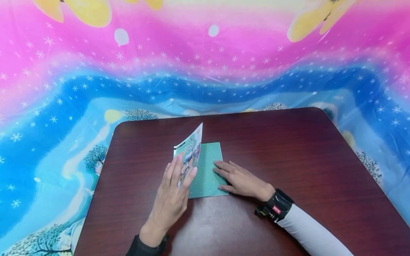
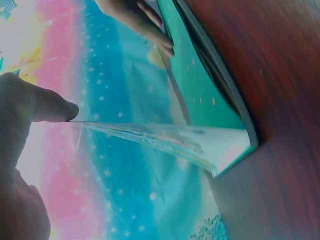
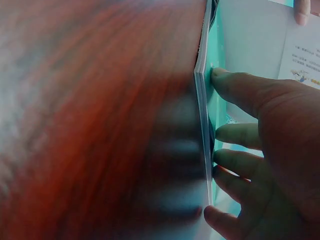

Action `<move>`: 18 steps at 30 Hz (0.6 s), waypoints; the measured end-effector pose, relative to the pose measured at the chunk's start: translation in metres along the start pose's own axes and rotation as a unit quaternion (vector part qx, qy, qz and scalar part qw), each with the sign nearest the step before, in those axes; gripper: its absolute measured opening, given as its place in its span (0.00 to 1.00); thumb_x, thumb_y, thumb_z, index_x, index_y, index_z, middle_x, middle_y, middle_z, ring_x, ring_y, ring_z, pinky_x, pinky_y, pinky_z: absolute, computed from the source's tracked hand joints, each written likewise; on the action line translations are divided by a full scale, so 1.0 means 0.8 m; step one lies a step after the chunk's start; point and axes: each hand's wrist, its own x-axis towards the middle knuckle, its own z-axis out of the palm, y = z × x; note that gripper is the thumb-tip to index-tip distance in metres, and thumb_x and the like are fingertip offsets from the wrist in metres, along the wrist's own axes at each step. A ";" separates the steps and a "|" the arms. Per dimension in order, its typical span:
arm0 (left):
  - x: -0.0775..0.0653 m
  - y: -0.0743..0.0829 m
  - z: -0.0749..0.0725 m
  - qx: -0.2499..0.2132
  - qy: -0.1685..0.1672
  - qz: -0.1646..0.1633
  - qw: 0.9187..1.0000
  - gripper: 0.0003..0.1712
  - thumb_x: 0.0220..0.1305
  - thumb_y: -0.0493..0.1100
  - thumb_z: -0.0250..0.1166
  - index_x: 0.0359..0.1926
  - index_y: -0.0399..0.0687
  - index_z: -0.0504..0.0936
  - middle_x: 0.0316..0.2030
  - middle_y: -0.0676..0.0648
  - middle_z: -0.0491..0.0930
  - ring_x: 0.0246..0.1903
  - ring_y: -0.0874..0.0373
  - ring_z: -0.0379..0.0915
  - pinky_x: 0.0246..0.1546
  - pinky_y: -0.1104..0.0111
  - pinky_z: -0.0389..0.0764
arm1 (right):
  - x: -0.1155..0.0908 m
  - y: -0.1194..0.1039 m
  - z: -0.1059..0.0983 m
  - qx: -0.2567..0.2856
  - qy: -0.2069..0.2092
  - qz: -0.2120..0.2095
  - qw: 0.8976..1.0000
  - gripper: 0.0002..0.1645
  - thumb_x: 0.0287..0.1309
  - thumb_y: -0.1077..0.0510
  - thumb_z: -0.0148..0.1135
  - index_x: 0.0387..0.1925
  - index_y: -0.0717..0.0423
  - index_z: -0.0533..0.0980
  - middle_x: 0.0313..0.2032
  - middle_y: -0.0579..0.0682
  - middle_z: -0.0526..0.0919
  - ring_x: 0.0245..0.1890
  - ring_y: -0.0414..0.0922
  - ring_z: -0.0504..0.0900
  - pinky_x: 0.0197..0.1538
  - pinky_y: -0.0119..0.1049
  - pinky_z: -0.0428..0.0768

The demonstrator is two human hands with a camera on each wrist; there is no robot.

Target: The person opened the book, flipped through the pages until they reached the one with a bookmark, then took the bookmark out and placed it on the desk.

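An open booklet (image 1: pixel 208 177) lies on the dark wooden table, its green inner page dotted with small pale marks. Its illustrated front cover (image 1: pixel 192 153) stands raised at the left side. My left hand (image 1: pixel 173 192) holds that cover, fingers on the printed face and thumb at the free edge; in the left wrist view the thumb (image 2: pixel 55 105) meets the edge. My right hand (image 1: pixel 240 177) rests on the right part of the green page with fingers spread. In the right wrist view its fingertips touch the page beside the booklet's edge, and printed text shows on a raised white page (image 3: pixel 305 60).
The brown table (image 1: pixel 288 149) has rounded far corners. Behind it hangs a pink and blue cloth (image 1: pixel 205 81) with snowflakes and trees, which also shows along both sides. A black strap with a device (image 1: pixel 278 206) sits on the right wrist.
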 end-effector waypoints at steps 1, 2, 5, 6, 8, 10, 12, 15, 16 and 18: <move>0.000 -0.001 -0.003 0.008 0.005 0.008 1.000 0.26 0.74 0.39 0.40 0.70 0.47 0.66 0.71 0.28 0.57 0.70 0.36 0.52 0.72 0.51 0.52 | 0.000 0.000 0.000 -0.002 -0.001 0.000 1.000 0.42 0.63 0.36 0.55 0.71 0.55 0.65 0.74 0.55 0.60 0.73 0.49 0.58 0.71 0.54 0.59; -0.001 -0.002 -0.006 0.018 0.011 0.016 1.000 0.26 0.74 0.38 0.41 0.69 0.48 0.67 0.70 0.29 0.58 0.70 0.36 0.52 0.72 0.52 0.52 | 0.000 -0.001 -0.001 -0.004 -0.002 -0.001 1.000 0.42 0.63 0.36 0.55 0.71 0.55 0.66 0.74 0.55 0.60 0.73 0.49 0.58 0.71 0.54 0.59; 0.000 -0.005 -0.016 0.057 0.033 0.044 0.997 0.27 0.71 0.34 0.43 0.66 0.48 0.72 0.69 0.32 0.61 0.70 0.38 0.52 0.72 0.51 0.51 | 0.000 -0.001 -0.001 -0.009 -0.004 -0.003 1.000 0.42 0.63 0.36 0.55 0.71 0.55 0.66 0.74 0.55 0.60 0.73 0.49 0.58 0.71 0.54 0.59; 0.001 -0.006 -0.019 0.072 0.043 0.054 0.995 0.28 0.68 0.31 0.43 0.65 0.48 0.74 0.69 0.34 0.62 0.70 0.39 0.52 0.72 0.50 0.51 | 0.000 -0.001 -0.001 -0.010 -0.005 -0.003 1.000 0.42 0.63 0.36 0.55 0.71 0.55 0.66 0.74 0.55 0.60 0.73 0.49 0.58 0.71 0.54 0.59; 0.003 -0.008 -0.025 0.103 0.061 0.067 0.990 0.31 0.62 0.27 0.45 0.62 0.46 0.78 0.69 0.39 0.64 0.70 0.40 0.52 0.72 0.49 0.50 | 0.000 0.000 -0.001 -0.012 -0.007 -0.003 1.000 0.42 0.64 0.36 0.55 0.71 0.55 0.66 0.74 0.55 0.60 0.73 0.49 0.58 0.71 0.54 0.59; 0.004 -0.010 -0.030 0.135 0.075 0.073 0.985 0.32 0.57 0.24 0.46 0.59 0.44 0.81 0.69 0.42 0.67 0.71 0.42 0.52 0.72 0.49 0.47 | 0.000 0.000 -0.001 -0.012 -0.009 -0.004 1.000 0.42 0.64 0.36 0.55 0.71 0.55 0.66 0.74 0.56 0.60 0.73 0.49 0.58 0.71 0.53 0.59; 0.002 -0.012 -0.034 0.170 0.081 0.065 0.980 0.32 0.54 0.26 0.47 0.57 0.45 0.83 0.68 0.45 0.70 0.72 0.44 0.52 0.73 0.49 0.43 | 0.000 0.000 -0.001 -0.011 -0.010 -0.005 1.000 0.42 0.64 0.36 0.54 0.72 0.55 0.65 0.74 0.56 0.59 0.74 0.49 0.57 0.71 0.53 0.59; -0.004 -0.013 -0.041 0.205 0.074 0.027 0.976 0.29 0.57 0.30 0.49 0.57 0.46 0.83 0.67 0.46 0.72 0.73 0.45 0.50 0.73 0.50 0.36 | 0.000 0.000 -0.001 -0.009 -0.011 -0.007 1.000 0.42 0.65 0.36 0.54 0.72 0.55 0.64 0.75 0.56 0.58 0.74 0.49 0.56 0.71 0.53 0.58; -0.007 -0.014 -0.042 0.213 0.067 0.011 0.975 0.28 0.59 0.32 0.49 0.58 0.46 0.83 0.67 0.46 0.72 0.73 0.45 0.49 0.73 0.50 0.33 | 0.000 0.000 -0.002 -0.008 -0.011 -0.007 1.000 0.42 0.65 0.36 0.54 0.72 0.55 0.64 0.75 0.56 0.58 0.74 0.49 0.56 0.71 0.53 0.58; -0.012 -0.016 -0.046 0.223 0.057 -0.018 0.973 0.27 0.60 0.33 0.50 0.57 0.46 0.83 0.68 0.46 0.71 0.73 0.44 0.49 0.72 0.49 0.31 | -0.001 -0.001 -0.002 -0.006 -0.009 -0.008 1.000 0.42 0.64 0.37 0.54 0.72 0.55 0.64 0.75 0.56 0.58 0.74 0.50 0.56 0.71 0.53 0.58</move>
